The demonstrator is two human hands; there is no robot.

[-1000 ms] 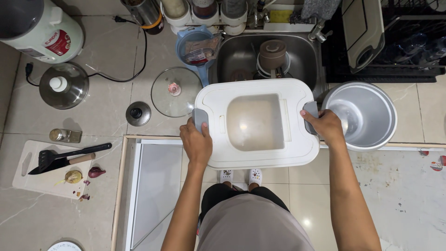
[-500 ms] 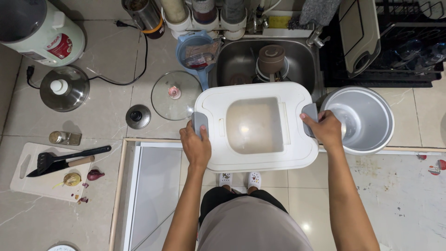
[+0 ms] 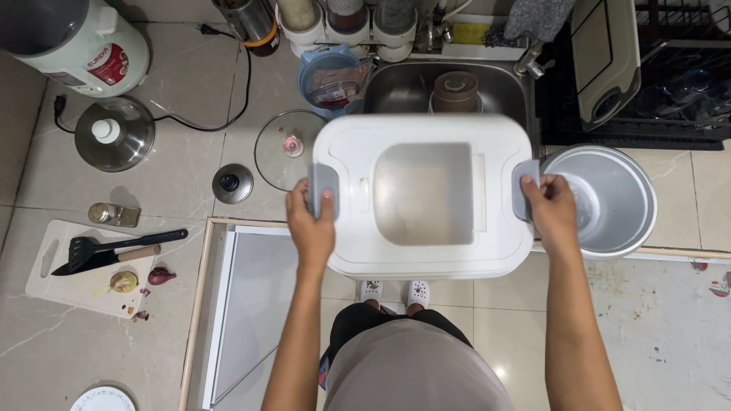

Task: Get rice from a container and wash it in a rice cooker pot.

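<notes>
I hold a large white plastic storage bin [image 3: 426,259] with a translucent lid window in front of me, over the counter's front edge. My left hand [image 3: 311,221] grips its grey left handle [image 3: 321,186]. My right hand [image 3: 550,211] grips the grey right handle [image 3: 524,183]. The bin hangs level between both hands, just in front of the steel sink [image 3: 411,87]. A silver metal pot [image 3: 609,199] stands on the counter right beside my right hand.
A glass lid [image 3: 283,152] and a small steel lid [image 3: 232,183] lie left of the bin. A rice cooker [image 3: 76,42], its lid [image 3: 114,134], a cutting board [image 3: 46,266] with knife and spatula sit far left. A dish rack [image 3: 670,68] stands at right.
The white bin has shifted slightly toward the sink, still carried in both hands. Nothing else on the counter has moved.
</notes>
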